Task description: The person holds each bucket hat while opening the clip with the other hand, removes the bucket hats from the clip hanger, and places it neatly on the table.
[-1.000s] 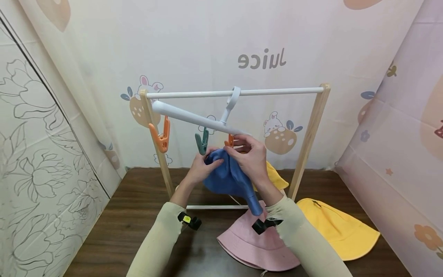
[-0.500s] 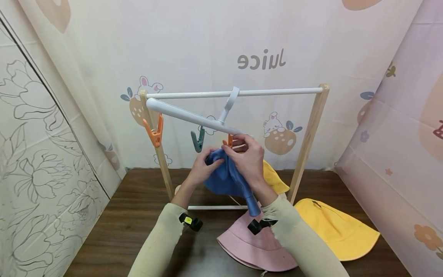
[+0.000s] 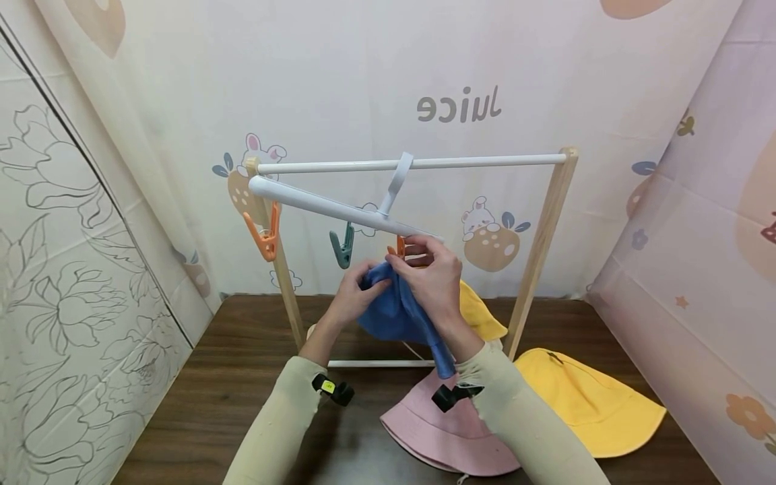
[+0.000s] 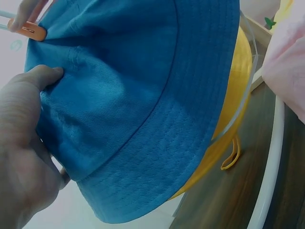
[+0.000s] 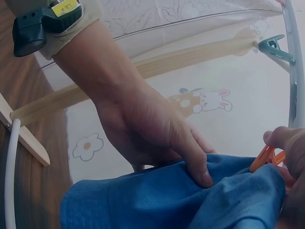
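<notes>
A blue bucket hat (image 3: 388, 316) is held up under a white hanger (image 3: 315, 200). My left hand (image 3: 351, 294) grips the hat's crown, with the thumb lying on the cloth in the left wrist view. An orange clip (image 3: 397, 248) hangs from the low right side of the hanger. My right hand (image 3: 438, 277) pinches this clip, whose tip meets the crown fabric in the right wrist view (image 5: 259, 162). A green clip (image 3: 343, 246) and another orange clip (image 3: 267, 236) dangle from the hanger further left, holding nothing. The hanger's right end is partly hidden behind my right hand.
The hanger hooks over the white bar (image 3: 485, 162) of a wooden-sided rack (image 3: 541, 249). Behind my right hand is a yellow hat (image 3: 477, 313). On the table (image 3: 200, 397) lie a pink bucket hat (image 3: 448, 431) and another yellow hat (image 3: 591, 404).
The hanger has shifted slightly left along the bar, and its dangling clips moved left with it. My right hand has shifted a little left with the orange clip. My left hand keeps its hold.
</notes>
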Demonstrator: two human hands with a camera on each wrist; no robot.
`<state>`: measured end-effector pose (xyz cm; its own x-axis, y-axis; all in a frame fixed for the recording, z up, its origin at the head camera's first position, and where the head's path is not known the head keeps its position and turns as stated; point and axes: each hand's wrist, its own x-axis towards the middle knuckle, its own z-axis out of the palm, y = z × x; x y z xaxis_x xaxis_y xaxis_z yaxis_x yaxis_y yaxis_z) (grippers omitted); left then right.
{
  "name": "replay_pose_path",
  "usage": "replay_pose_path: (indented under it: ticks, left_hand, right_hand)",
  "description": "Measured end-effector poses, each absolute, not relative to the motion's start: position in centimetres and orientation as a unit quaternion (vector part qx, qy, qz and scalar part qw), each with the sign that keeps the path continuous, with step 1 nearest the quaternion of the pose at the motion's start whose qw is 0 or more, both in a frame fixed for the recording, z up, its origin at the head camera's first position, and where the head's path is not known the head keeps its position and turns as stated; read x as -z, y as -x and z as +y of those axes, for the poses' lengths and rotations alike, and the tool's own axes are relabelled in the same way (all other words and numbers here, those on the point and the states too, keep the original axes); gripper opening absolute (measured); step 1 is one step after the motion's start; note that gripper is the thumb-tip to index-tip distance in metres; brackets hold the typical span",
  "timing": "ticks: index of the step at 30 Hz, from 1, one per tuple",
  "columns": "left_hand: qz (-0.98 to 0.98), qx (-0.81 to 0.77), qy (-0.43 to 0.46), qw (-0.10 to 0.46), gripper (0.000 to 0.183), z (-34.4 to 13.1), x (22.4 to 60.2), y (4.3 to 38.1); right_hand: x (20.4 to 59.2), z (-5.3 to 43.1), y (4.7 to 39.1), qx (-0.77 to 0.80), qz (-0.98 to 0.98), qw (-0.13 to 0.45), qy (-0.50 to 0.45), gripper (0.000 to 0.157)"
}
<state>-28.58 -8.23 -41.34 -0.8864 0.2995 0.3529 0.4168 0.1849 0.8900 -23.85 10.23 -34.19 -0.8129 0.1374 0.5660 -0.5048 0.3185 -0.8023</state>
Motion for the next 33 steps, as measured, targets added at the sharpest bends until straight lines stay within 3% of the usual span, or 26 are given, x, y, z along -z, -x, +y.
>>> replay_pose_path:
  ticks: [11, 33]
  left_hand:
    - [-0.78, 0.592, 0.203, 0.014, 0.029, -8.68, 41.55, 28.59]
    - [-0.777, 0.584, 0.233, 0.033, 0.028, -8.38, 41.75, 28.68]
  right_hand:
    - [33.96, 10.39, 23.92, -0.573, -0.764, 0.268, -0.128, 0.037]
    - [33.67, 10.21, 23.55, -0.586, -0.759, 0.26, -0.112, 0.04]
